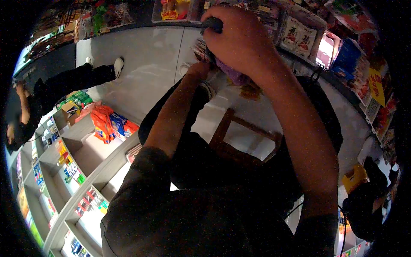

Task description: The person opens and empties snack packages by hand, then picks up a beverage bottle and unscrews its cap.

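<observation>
Dark short-sleeved shirt (205,222), on the camera wearer, fills the lower middle. Right hand (239,40): raised, fingers curled and clamped on a dark rounded item (212,25), held at top centre; its kind cannot be told. Left hand (199,72): lower, just beside the right; whether it is clamped on anything cannot be told. Purple item (233,76): soft-looking, below the right hand, partly hidden. Brown wooden frame (222,126): sits between the wearer's legs. Pale floor (145,51): crossed by a thin dark seam. Plastic tray (295,51): holds white packets (298,35), beyond the right hand. Lit panel (326,48): stands to its right. Pale shelving (112,159): at left, carries an orange bag (102,122). Person in dark clothes (55,85): far left, white shoes. Second person (364,205): far right, in shadow
</observation>
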`<state>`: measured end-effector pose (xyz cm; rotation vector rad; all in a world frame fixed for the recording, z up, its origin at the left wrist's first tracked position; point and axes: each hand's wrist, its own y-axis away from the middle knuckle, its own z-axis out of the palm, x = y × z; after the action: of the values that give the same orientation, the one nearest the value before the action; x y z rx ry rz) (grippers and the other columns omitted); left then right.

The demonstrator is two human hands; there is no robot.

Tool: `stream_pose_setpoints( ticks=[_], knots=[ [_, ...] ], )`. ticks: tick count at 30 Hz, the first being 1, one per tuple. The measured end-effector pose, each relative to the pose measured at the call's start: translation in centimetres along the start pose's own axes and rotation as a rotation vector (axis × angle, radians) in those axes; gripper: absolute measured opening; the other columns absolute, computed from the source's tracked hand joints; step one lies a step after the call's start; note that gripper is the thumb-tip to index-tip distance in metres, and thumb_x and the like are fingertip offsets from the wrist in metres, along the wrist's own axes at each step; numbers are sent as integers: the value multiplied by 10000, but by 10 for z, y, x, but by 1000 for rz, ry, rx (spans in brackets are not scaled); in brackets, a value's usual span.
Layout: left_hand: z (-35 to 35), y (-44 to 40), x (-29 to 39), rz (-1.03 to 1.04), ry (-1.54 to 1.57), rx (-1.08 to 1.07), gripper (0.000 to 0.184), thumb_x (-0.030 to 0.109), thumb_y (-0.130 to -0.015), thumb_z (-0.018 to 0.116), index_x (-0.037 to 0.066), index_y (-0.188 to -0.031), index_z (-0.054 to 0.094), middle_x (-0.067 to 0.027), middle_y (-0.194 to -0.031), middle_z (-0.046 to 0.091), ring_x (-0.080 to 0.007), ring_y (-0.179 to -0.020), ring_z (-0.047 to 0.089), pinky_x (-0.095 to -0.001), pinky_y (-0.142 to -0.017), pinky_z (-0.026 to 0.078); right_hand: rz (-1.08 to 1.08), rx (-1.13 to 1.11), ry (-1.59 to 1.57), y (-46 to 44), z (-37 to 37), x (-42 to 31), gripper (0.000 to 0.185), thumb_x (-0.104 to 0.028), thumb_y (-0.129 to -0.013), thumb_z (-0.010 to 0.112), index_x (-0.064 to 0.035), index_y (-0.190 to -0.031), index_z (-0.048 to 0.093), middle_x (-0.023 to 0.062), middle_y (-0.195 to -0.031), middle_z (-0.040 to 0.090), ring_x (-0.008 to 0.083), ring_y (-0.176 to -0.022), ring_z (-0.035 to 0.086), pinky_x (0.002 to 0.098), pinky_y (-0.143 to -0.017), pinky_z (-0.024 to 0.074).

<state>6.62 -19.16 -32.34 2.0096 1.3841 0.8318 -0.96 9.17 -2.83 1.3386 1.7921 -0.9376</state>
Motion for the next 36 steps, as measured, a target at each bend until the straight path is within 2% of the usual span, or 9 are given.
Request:
stream_pose_setpoints(
  ticks=[7,9,12,15,19,22,28,33,36],
  knots=[
    [-21,17,18,-133,181,235,469,63,-912,578,106,-1379,565,-228,-1457,531,-415,-1218,629,-514,-1001,540,191,-230,-76,-3,-7,-8,273,-144,-944,705,-60,-1203,688,180,-1037,675,301,-911,670,508,-778,577],
    [-50,34,23,-229,180,278,496,53,-913,581,120,-1403,551,-221,-1483,507,-414,-1241,616,-508,-1014,534,-11,-58,-100,2,9,18,250,-137,-954,697,-46,-1186,685,174,-1029,674,292,-898,665,508,-753,566],
    [-63,29,-5,-227,64,198,543,33,-907,590,144,-1435,536,-206,-1482,514,-406,-1263,607,-502,-1027,528,302,-274,-183,-8,-45,-21,193,-133,-971,686,-25,-1130,681,165,-978,668,293,-856,656,499,-741,542],
    [-82,33,-15,-210,108,55,617,3,-908,556,171,-1497,487,-173,-1450,576,-376,-1281,611,-500,-1037,526,212,-121,-84,1,-42,-35,162,-115,-964,667,-8,-1085,677,163,-887,656,277,-768,644,471,-701,516],
    [-74,28,-27,-130,73,279,588,7,-938,494,168,-1503,475,-182,-1419,599,-379,-1262,620,-480,-1052,525,251,-269,-138,-16,-46,-14,156,-94,-945,650,3,-1066,670,176,-880,644,267,-734,627,465,-691,507],
    [-70,26,-33,-82,-50,237,568,24,-945,514,162,-1494,471,-203,-1373,612,-394,-1255,622,-487,-1056,520,256,-250,-89,-18,-34,-9,148,-84,-939,639,10,-1050,664,174,-867,626,267,-726,618,460,-693,505],
    [-83,21,-29,-207,-217,49,339,76,-967,563,114,-1298,624,-205,-1269,660,-396,-1230,636,-496,-974,570,294,-239,-168,-13,-37,-21,152,-109,-955,643,14,-1044,655,151,-824,588,256,-718,595,470,-677,488],
    [-98,36,-49,-84,-416,-31,212,94,-982,558,76,-1168,658,-174,-1211,693,-360,-1153,682,-492,-911,598,437,-322,-32,-25,-43,-44,171,-120,-958,653,6,-1074,662,161,-863,616,284,-750,625,485,-700,511],
    [-124,57,-60,32,-480,50,201,99,-986,552,68,-1151,661,-160,-1177,700,-344,-1118,696,-488,-906,599,306,-238,-67,-16,-36,-24,189,-121,-958,653,5,-1097,671,176,-880,638,296,-767,643,482,-711,523]
  ],
)
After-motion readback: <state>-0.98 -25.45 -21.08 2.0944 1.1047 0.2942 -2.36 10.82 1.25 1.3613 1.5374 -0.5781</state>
